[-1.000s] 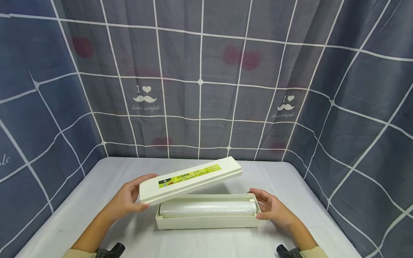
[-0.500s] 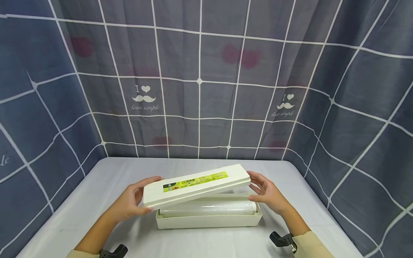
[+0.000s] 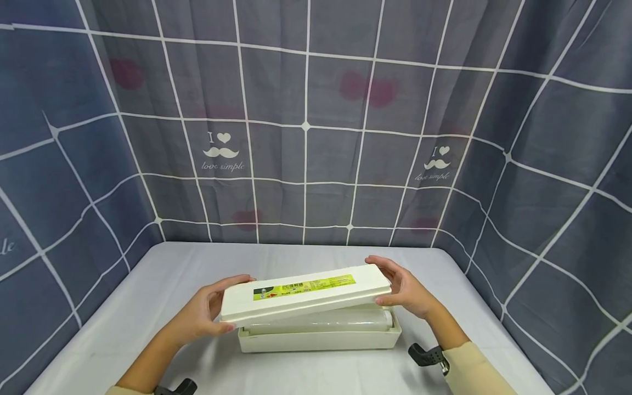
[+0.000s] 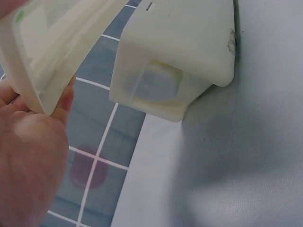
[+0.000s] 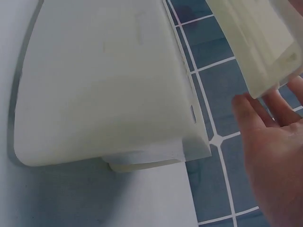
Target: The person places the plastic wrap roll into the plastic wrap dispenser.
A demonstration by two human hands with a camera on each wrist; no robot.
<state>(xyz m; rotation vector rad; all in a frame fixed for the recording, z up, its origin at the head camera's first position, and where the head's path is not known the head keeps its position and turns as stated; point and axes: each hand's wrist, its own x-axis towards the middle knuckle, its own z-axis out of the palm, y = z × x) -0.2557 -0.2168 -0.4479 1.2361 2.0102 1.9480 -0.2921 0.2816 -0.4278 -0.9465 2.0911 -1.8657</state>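
A long white lid (image 3: 308,299) with a yellow-green label hovers at a tilt over the matching cream box (image 3: 321,342), its right end higher. My left hand (image 3: 199,312) grips the lid's left end, thumb at the front edge and fingers behind. At the other end my right hand (image 3: 410,291) holds the lid between thumb and fingers. Inside the box lies a roll of clear plastic wrap (image 3: 340,320), partly covered by the lid. From the left wrist view, the hollow underside of the lid (image 4: 71,47) shows above the box's end (image 4: 180,42).
The box stands on a table with a white cloth (image 3: 276,373). A grey-blue checked curtain (image 3: 331,153) surrounds the table at the back and both sides. Each wrist wears a dark strap device (image 3: 427,355).
My right hand has left the box's right end and taken hold of the lid. The lid has come down and a little to the right, less steeply tilted, over the box.
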